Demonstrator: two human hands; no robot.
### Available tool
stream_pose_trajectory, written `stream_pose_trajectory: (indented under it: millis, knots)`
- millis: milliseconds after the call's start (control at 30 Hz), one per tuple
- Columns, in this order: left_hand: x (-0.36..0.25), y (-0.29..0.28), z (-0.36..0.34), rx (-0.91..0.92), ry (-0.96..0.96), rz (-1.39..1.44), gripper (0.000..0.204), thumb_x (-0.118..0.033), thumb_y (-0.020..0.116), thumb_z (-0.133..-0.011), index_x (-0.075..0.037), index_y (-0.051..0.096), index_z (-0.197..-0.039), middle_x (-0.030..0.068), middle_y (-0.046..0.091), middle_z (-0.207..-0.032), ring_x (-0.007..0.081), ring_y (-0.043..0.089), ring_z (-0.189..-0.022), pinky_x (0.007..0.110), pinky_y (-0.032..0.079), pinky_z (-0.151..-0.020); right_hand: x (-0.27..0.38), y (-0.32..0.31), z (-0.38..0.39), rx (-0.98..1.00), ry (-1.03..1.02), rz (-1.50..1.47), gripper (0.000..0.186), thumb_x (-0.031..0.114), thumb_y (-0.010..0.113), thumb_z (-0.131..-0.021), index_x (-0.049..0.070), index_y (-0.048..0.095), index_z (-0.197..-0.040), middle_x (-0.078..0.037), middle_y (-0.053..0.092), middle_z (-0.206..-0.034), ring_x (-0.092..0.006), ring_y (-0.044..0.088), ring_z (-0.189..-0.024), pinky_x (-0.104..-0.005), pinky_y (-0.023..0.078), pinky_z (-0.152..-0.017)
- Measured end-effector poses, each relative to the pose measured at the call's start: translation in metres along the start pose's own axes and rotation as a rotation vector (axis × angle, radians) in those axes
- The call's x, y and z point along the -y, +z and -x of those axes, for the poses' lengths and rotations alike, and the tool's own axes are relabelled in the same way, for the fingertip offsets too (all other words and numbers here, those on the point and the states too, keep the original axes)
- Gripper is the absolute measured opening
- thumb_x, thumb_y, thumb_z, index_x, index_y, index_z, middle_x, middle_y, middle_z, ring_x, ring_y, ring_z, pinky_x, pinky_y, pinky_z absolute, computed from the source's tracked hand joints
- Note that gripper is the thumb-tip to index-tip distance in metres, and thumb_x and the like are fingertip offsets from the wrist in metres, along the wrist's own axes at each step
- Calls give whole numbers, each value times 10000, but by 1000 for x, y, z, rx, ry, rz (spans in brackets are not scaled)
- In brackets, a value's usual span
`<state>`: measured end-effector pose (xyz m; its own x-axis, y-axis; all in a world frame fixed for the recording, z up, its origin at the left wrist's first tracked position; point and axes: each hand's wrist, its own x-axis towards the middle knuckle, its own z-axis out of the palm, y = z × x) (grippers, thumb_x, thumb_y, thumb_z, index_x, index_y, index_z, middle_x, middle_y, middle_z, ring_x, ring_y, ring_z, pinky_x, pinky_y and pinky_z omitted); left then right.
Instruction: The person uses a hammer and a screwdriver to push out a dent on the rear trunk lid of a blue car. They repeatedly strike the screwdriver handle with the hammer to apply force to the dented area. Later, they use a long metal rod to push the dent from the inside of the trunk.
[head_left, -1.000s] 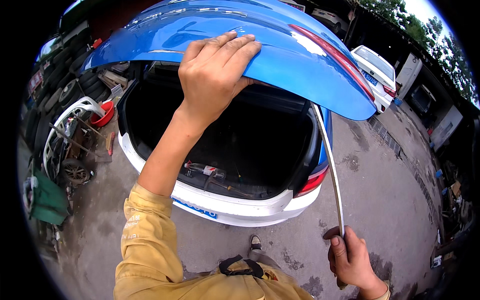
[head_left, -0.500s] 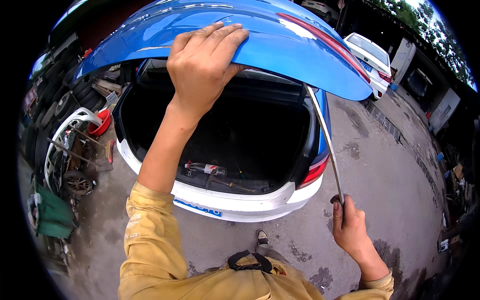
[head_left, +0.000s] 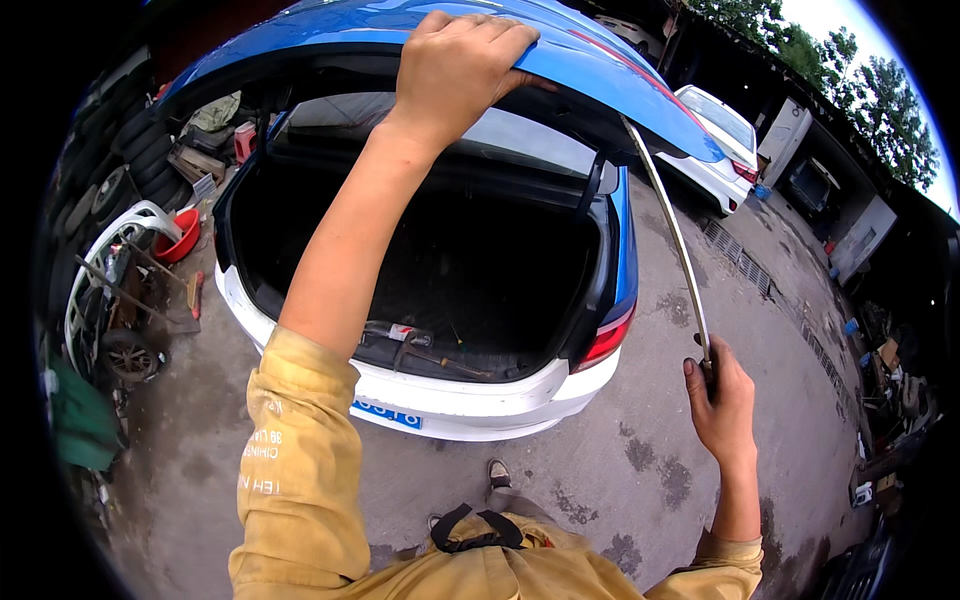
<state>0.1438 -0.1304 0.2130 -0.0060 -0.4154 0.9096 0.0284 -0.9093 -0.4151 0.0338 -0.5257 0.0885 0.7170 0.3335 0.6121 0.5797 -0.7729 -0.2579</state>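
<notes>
My left hand is closed over the rear edge of a raised blue trunk lid, fingers on the painted top and thumb beneath. In my right hand is the dark handle of a long, slim metal pry bar. The bar slants up to the lid's right underside, where its tip is hidden. Below the lid, the trunk of the car gapes dark. A clear plastic bottle and a hammer-like tool lie near its rear sill.
A white bumper juts out before my feet. Stacked tires, a red basin and a loose wheel stand at left. A white car is parked at far right, near a floor drain grate.
The lid has risen and more of its dark underside shows, with my left hand still on its edge. My right hand and the bar have shifted slightly up and to the right.
</notes>
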Motion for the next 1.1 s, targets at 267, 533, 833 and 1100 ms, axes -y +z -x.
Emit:
stream_pose_trajectory:
  millis: [267, 533, 833, 1100]
  knots:
    - [-9, 1, 6, -2, -46, 13, 375, -321, 794, -758, -158, 733, -1090, 19, 751, -1054, 180, 694, -1062, 327, 492, -883, -22, -19, 64, 340, 513, -1014, 564, 444, 666, -938, -70, 576, -1151, 15, 457, -596, -55, 383, -458, -228, 268, -417]
    - [-3, -1, 19, -43, 7, 45, 336, -306, 795, -764, -166, 748, -1066, 9, 760, -1008, 178, 715, -1007, 324, 504, -848, 115, -42, 82, 493, 746, -1491, 466, 244, 621, -951, -114, 444, -1191, -80, 471, -543, -87, 353, -339, -256, 247, -352]
    - [-2, -6, 24, -78, -6, 68, 405, -314, 838, -681, -187, 736, -1051, -2, 760, -1016, 168, 714, -1015, 318, 515, -836, 130, -40, 9, 414, 899, -1547, 369, 139, 589, -895, -98, 465, -1148, -21, 380, -528, -72, 304, -341, -238, 219, -347]
    - [0, -9, 26, -57, 1, 86, 446, -306, 853, -646, -191, 729, -1058, -10, 758, -1022, 161, 709, -1026, 307, 509, -843, 121, -40, 11, 443, 865, -1302, 350, 168, 644, -928, -63, 487, -1137, -24, 408, -542, -77, 314, -378, -244, 226, -371]
